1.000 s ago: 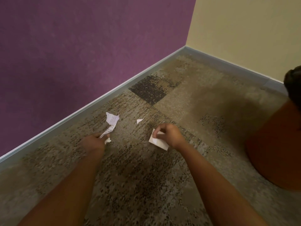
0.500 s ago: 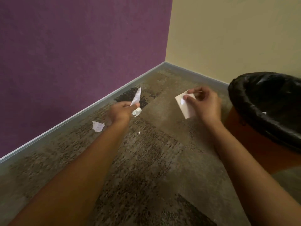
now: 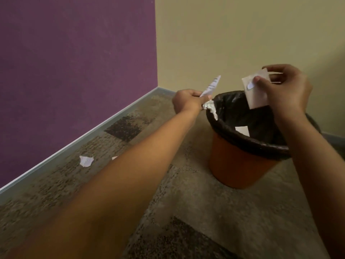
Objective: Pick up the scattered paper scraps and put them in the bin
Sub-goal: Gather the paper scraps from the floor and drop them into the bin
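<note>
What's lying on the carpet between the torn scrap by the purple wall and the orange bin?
Head view: one smaller scrap, half hidden by the left forearm crossing there; otherwise bare carpet.

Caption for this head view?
Left hand and right hand hold paper scraps at the bin; another scrap lies on carpet.

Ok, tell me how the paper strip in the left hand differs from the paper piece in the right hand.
The strip in the left hand is narrow and pointed; the piece in the right hand is broad and roughly rectangular. The strip bears dark printed lines; the piece is nearly plain. The strip points up by the rim of the bin; the piece hangs over its opening. Both are white and pinched.
</note>
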The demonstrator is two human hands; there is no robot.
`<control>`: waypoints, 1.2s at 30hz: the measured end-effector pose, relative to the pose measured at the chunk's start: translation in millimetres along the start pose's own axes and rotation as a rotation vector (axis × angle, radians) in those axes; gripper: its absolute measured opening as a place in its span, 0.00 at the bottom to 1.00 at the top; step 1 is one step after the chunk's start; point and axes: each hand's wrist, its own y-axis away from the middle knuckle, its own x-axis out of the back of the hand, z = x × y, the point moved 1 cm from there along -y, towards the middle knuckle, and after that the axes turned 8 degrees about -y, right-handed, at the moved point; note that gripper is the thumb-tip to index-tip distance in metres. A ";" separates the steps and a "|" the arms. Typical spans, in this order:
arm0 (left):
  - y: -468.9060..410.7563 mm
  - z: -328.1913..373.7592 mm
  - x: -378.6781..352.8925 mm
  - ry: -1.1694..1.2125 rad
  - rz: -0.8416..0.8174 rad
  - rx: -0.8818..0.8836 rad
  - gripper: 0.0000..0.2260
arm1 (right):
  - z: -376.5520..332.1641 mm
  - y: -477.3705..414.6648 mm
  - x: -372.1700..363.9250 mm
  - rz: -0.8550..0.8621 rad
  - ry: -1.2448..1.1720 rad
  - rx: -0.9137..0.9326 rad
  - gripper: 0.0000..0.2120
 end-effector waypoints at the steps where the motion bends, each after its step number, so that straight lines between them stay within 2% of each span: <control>1: 2.4 6.0 -11.6 -0.015 -0.008 -0.014 0.13 | 0.4 -4.2 8.5 0.019 -0.010 -0.006 0.14; 6: 12.5 17.2 -64.2 -0.187 -0.104 -0.084 0.10 | 7.4 -21.7 36.7 0.088 -0.030 -0.043 0.14; 10: 17.8 15.7 -90.6 -0.368 -0.197 -0.175 0.11 | 19.2 -27.4 40.5 0.089 -0.013 -0.047 0.14; 16: 17.6 12.7 -112.0 -0.716 -0.349 -0.247 0.13 | 42.5 -34.8 32.7 0.057 0.103 -0.059 0.14; 19: 21.2 11.6 -112.4 -0.808 -0.445 -0.306 0.13 | 51.9 -39.7 28.6 0.036 0.176 -0.077 0.14; 22: 25.7 12.6 -109.3 -0.860 -0.468 -0.392 0.14 | 60.6 -43.8 24.7 0.014 0.242 -0.115 0.13; 26: 27.9 14.5 -100.1 -0.782 -0.386 -0.453 0.11 | 74.9 -44.9 15.4 -0.053 0.325 -0.211 0.12; 31: 25.5 10.6 -70.8 -0.575 -0.110 -0.519 0.09 | 89.1 -40.2 5.4 -0.114 0.380 -0.301 0.23; 36: 8.2 -13.5 -28.3 -0.434 0.075 -0.446 0.08 | 94.0 -36.5 -5.9 -0.076 0.369 -0.297 0.15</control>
